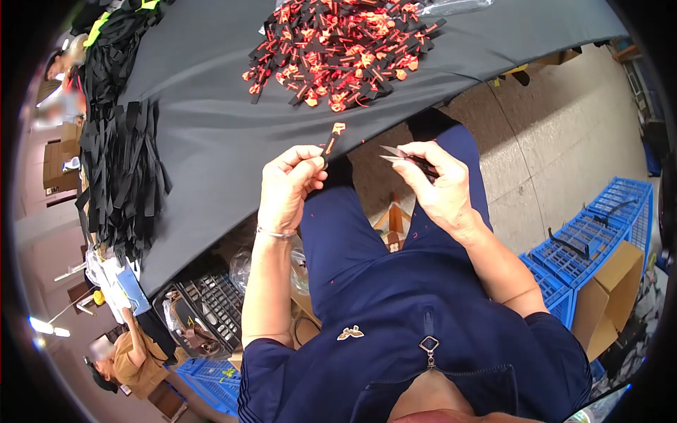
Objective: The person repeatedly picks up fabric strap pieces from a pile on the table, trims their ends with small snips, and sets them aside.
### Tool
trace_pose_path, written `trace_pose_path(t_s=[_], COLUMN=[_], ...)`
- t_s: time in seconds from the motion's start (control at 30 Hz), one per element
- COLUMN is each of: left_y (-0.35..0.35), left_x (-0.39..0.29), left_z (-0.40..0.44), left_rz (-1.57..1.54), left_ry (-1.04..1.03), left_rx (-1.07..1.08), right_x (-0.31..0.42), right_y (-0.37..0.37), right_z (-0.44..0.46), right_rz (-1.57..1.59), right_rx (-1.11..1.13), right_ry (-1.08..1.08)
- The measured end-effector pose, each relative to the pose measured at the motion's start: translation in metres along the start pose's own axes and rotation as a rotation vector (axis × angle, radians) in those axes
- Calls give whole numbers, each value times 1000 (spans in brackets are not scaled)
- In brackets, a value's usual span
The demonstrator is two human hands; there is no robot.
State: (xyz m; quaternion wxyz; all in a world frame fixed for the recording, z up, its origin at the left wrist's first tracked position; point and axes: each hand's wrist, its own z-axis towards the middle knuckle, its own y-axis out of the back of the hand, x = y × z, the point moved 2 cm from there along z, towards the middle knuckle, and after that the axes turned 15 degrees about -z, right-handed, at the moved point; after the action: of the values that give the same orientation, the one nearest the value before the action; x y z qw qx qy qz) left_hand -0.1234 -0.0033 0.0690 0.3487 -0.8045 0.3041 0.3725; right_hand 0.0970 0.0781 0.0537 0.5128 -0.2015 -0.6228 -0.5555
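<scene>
My left hand (293,185) pinches a small black strap (329,146) with an orange-red end, held above my lap near the table edge. In my right hand (438,185) is a pair of small thread snips (409,158); their two pointed blades are apart and point towards the strap without touching it. Beyond my hands, a large heap of similar black and orange-red straps (338,49) lies on the dark cloth-covered table (204,134).
Black strips (127,176) hang over the table's left side. Blue crates (564,247) and a cardboard box (610,299) stand at the right. A black basket (204,310) is at lower left. Another person (130,356) is beyond it.
</scene>
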Motion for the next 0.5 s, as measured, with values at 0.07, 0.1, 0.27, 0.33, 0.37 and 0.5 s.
trace_pose_path(t_s=[0.07, 0.1, 0.27, 0.33, 0.37, 0.5], left_y=[-9, -11, -30, -32, -34, -41], left_x=[8, 13, 28, 33, 34, 38], left_z=[-7, -9, -17, -17, -17, -13], left_rz=[-79, -104, -167, -225, -238, -253], left_ry=[5, 17, 86, 132, 140, 144], left_rx=[29, 53, 101, 152, 141, 124], right_x=[9, 15, 13, 9, 8, 3], right_y=[-1, 0, -3, -3, -3, 2], right_z=[1, 3, 4, 3, 3, 3], right_rz=[-118, -206, -341, -358, -366, -367], right_rx=[-43, -89, -144, -137, -134, -115], right_ry=[134, 234, 336, 343, 347, 335])
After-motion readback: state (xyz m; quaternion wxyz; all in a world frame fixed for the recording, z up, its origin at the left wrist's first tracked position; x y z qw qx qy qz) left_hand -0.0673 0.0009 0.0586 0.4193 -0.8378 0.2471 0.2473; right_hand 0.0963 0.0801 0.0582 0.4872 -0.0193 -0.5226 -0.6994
